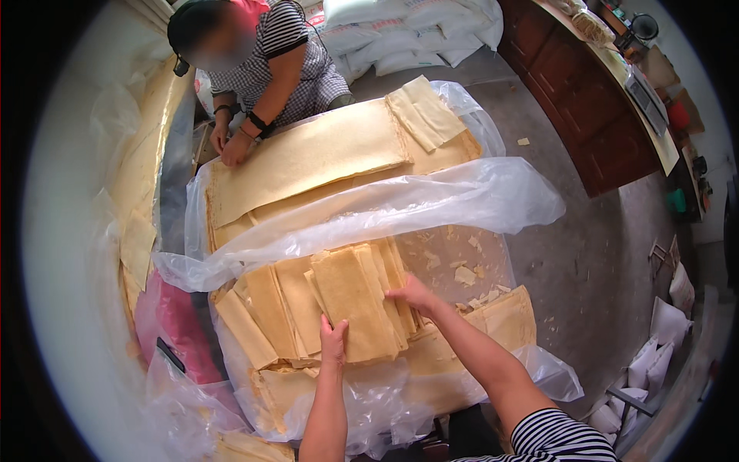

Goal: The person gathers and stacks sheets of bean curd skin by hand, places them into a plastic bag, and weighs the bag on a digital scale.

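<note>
In front of me lies a stack of thin yellowish sheets (350,296), which look like dried bean-curd skin. My left hand (334,340) grips its lower left edge, thumb on top and fingers partly hidden. On its right side, my right hand (413,294) holds the edges of several layers; its fingertips are hidden among them. More cut sheets (271,304) overlap to the left of the stack. Beneath and nearer me, larger sheets (504,316) rest on clear plastic (377,408).
Across the table, a co-worker's hands (237,146) touch a long sheet (315,158). Crumpled clear plastic film (385,212) runs between us. Broken flakes (464,276) litter the tabletop at right. White sacks (408,38) are piled behind; a brown cabinet (577,92) stands far right.
</note>
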`<state>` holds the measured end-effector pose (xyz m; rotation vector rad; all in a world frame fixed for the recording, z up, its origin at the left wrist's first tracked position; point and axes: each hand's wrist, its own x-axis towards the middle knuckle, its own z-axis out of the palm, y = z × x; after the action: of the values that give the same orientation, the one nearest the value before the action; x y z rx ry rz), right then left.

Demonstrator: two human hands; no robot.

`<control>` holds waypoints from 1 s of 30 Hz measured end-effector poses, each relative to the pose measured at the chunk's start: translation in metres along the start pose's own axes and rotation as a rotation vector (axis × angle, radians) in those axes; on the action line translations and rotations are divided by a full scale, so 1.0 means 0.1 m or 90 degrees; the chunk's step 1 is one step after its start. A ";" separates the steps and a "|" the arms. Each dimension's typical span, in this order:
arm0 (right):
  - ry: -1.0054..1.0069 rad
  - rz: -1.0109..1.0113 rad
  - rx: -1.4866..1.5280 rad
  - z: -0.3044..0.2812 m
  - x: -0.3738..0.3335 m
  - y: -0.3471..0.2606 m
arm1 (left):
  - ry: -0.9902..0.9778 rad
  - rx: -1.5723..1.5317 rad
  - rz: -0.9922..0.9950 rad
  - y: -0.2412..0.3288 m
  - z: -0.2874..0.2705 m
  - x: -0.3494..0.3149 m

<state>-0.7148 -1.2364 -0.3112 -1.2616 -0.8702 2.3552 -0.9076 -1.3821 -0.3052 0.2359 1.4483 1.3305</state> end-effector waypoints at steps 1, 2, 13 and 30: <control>-0.009 -0.026 -0.018 0.01 -0.03 0.00 | -0.009 -0.010 -0.004 0.00 0.02 0.00; -0.018 -0.053 -0.035 0.03 -0.06 0.00 | -0.005 -0.012 -0.001 0.00 0.03 0.00; 0.174 -0.173 -0.177 -0.47 -0.88 -0.03 | -0.220 -0.004 -0.087 -0.19 0.64 -0.10; 0.523 -0.193 -0.293 -0.60 -0.91 0.73 | -0.054 0.674 0.025 -0.34 1.04 0.58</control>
<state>-0.6147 -1.3194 -0.3262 -1.8898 -1.2036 1.2325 -0.8316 -1.2906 -0.3403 0.9864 1.9557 0.4524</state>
